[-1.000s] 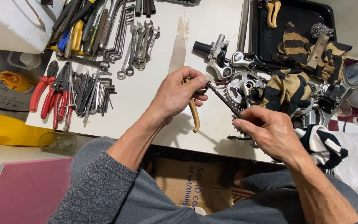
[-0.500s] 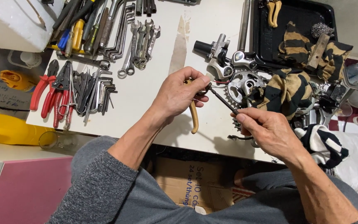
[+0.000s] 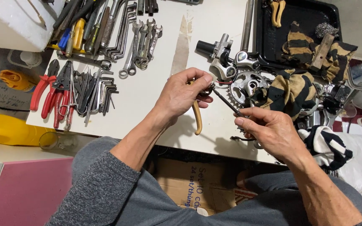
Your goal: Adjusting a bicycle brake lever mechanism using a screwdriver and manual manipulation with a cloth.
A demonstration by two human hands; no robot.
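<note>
Above the white desk (image 3: 156, 104), the left hand (image 3: 181, 94) has its fingers clamped on tan-handled pliers (image 3: 196, 117), whose nose meets one end of a thin dark cable (image 3: 227, 102). The right hand (image 3: 269, 129) pinches the cable's other end, fingers together. A chainring (image 3: 241, 86) lies just behind; red pliers (image 3: 42, 90) and hex keys (image 3: 101, 90) lie well left.

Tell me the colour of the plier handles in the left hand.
Tan-yellow handles, seen in the head view.
</note>
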